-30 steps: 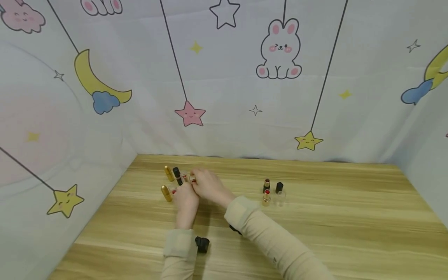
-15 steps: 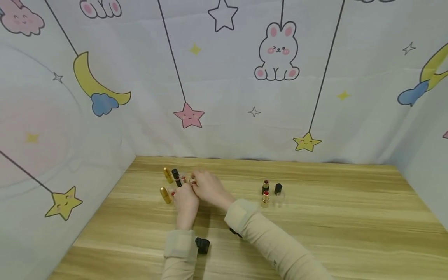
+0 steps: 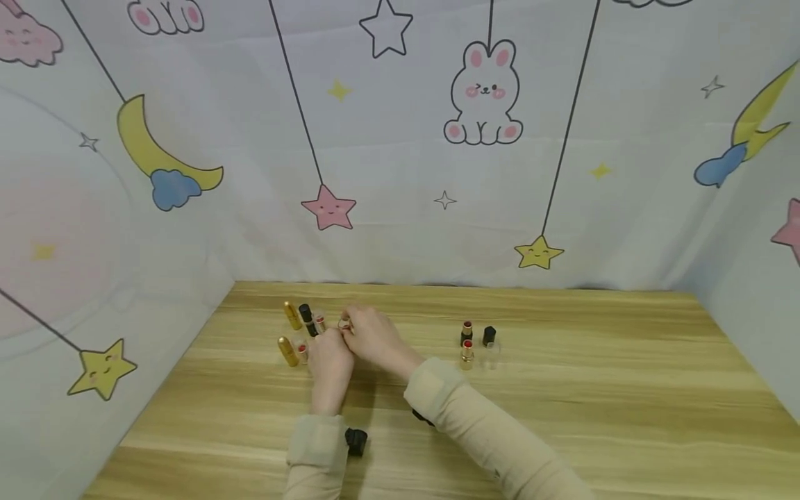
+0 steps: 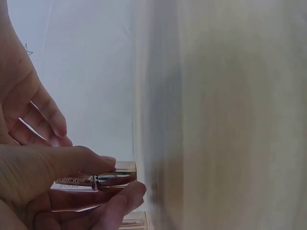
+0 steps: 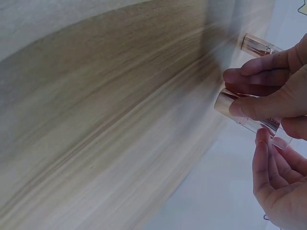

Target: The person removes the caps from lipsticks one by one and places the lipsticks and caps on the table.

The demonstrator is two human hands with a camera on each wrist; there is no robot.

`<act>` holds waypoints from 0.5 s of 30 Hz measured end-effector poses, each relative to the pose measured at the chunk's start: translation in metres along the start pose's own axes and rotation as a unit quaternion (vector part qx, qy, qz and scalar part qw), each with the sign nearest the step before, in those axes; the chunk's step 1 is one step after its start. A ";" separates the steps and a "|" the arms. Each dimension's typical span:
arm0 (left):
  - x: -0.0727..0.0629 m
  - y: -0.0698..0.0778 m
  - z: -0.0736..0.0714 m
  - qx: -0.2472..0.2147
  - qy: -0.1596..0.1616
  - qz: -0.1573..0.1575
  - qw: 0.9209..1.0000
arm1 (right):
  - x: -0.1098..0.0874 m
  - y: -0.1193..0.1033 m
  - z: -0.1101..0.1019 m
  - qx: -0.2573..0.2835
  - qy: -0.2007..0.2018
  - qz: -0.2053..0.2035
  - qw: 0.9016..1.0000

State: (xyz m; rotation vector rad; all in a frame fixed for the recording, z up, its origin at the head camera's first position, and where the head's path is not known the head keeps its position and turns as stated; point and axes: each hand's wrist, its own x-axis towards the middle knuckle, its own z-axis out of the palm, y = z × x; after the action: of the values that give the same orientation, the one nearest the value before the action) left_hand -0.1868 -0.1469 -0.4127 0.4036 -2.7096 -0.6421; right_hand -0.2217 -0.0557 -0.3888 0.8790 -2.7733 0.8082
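My left hand (image 3: 331,354) pinches the shiny gold base of a lipstick (image 4: 115,179) between thumb and fingers, close over the table. In the right wrist view the lipstick (image 5: 225,103) is tilted, its gold base nearest the wood. Fingertips of my right hand (image 3: 375,339) pinch the clear cap (image 5: 283,142) at its other end. Both hands meet here, hiding most of the lipstick in the head view. Just left of them stand a red-tipped lipstick (image 3: 303,352) and another red one (image 3: 321,323).
Two gold bullet-shaped tubes (image 3: 288,351) and a black tube (image 3: 307,319) stand at the left. Farther right are two uncapped lipsticks (image 3: 467,355), a black cap (image 3: 489,337) and a clear cap (image 3: 492,355). A printed curtain (image 3: 400,153) backs the wooden table (image 3: 594,389).
The head view has turned slightly right. My hands have shifted a little right of the standing lipsticks, showing more of the nearest red one. Their pinching pose stays much the same.
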 end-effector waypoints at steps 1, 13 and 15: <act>-0.001 0.001 -0.001 0.002 0.001 0.004 1.000 | -0.001 0.000 -0.001 0.004 -0.002 0.004 1.000; -0.009 0.013 -0.004 -0.008 -0.039 0.036 0.999 | -0.020 0.010 -0.020 0.052 0.015 0.032 0.998; -0.012 0.015 -0.005 -0.020 -0.044 0.042 0.998 | -0.025 0.012 -0.023 0.060 0.021 0.039 0.997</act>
State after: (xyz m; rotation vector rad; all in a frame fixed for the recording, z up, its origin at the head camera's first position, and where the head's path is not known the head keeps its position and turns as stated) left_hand -0.1771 -0.1317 -0.4038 0.2558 -2.7738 -0.7040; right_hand -0.2094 -0.0229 -0.3816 0.7677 -2.7625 1.0044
